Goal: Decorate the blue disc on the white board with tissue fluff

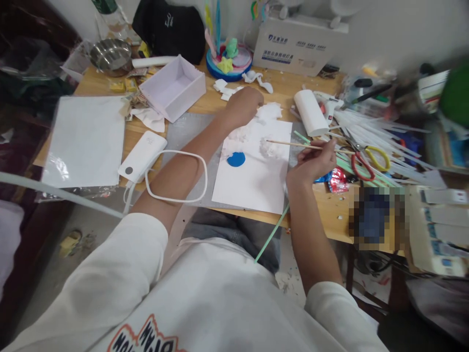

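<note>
From the head view, both hands are working around a white sheet (249, 188) lying on a grey mat (183, 131) in the middle of the bench (331, 220). Right hand (318, 160) has a thin wooden stick (286, 143) pinched in its grip, held well back from the tip, I guess so the fingers don't cover the whitish clumps (271, 149) it's pointing at. Left hand (246, 103) is stretched over to the top of the sheet by some torn white scraps (269, 111), fingers curled in; can't tell if its grip is pinching anything, the back of the hand hides that. There's a blue blob (236, 159) on the sheet's left side, just below the left forearm, probably put there so the stick can reach it easily. White paper roll (310, 113) is standing or lying (can't tell which) just past the right hand, handy I'd say, and the scissors (357, 147) are off to the right with handles toward the person, which looks easy to grab.
</note>
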A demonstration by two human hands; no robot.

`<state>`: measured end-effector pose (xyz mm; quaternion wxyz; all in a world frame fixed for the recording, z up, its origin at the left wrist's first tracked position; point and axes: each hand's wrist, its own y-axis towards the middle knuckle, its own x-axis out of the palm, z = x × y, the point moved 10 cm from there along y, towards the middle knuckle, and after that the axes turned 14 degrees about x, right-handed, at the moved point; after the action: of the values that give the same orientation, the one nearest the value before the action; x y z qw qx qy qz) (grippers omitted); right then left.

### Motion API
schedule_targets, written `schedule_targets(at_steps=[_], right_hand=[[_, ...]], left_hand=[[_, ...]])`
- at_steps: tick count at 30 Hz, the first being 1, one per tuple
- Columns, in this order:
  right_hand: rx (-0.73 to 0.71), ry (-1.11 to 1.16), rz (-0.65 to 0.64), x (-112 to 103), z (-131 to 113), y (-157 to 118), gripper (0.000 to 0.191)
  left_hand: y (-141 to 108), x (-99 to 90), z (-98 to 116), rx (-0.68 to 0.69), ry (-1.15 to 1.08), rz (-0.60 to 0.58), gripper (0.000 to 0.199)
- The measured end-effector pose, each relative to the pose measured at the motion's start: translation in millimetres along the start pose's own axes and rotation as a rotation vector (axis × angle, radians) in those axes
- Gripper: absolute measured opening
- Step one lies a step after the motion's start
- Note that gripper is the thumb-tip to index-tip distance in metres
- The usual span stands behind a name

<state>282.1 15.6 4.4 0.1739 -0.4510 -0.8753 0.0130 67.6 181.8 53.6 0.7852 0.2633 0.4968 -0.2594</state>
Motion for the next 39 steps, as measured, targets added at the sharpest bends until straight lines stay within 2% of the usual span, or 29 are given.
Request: schedule_targets(at_steps=[4, 9, 11, 15, 18, 21, 25, 27, 30, 33, 35, 37, 39], right_hand=[[-0.052, -0.037, -0.078, 6, 1, 4, 0.049], [0.026, -0.032, 0.004, 0, 6, 5, 0.045], [0.05, -0.013, 0.035, -2, 7, 3, 0.045], [0.024, 0.011, 0.0, 2, 6, 3, 0.046], [-0.012, 0.012, -0.029, 3, 7, 5, 0.047], [-0.034, 0.009, -0.05, 5, 7, 5, 0.049], [-0.024, 0.021, -0.066, 7, 6, 1, 0.051], [-0.043, 0.021, -0.105, 12, 2, -5, 0.054], [-0.104, -0.005, -0.229, 24, -5, -21, 0.054], [-0.149, -0.023, -0.298, 31, -10, -36, 0.056], [-0.138, -0.018, -0.297, 31, -9, -39, 0.057], [-0.129, -0.019, -0.284, 30, -9, -40, 0.057], [-0.129, -0.03, -0.271, 29, -10, -40, 0.057]], left_hand=[[11, 12.1, 8, 0.16, 0.053, -0.058, 0.035], [16, 21.4, -5, 0.116, 0.037, -0.071, 0.031], [19, 22.2, -13, 0.093, -0.006, -0.024, 0.027], [25, 19.4, -28, 0.069, -0.16, 0.116, 0.023], [24, 12.7, -38, 0.009, -0.294, 0.217, 0.025], [16, 1.8, -38, -0.033, -0.349, 0.268, 0.024], [-12, -17.0, -27, -0.054, -0.5, 0.325, 0.021], [-36, -23.2, -18, -0.052, -0.545, 0.309, 0.02], [-81, -24.3, -4, -0.071, -0.631, 0.253, 0.015], [-129, -15.1, 13, -0.111, -0.717, 0.192, 0.011], [-154, -1.4, 27, -0.131, -0.738, 0.124, 0.007], [-169, 12.3, 41, -0.135, -0.692, 0.077, 0.006], [-174, 22.0, 49, -0.128, -0.604, 0.078, 0.008]])
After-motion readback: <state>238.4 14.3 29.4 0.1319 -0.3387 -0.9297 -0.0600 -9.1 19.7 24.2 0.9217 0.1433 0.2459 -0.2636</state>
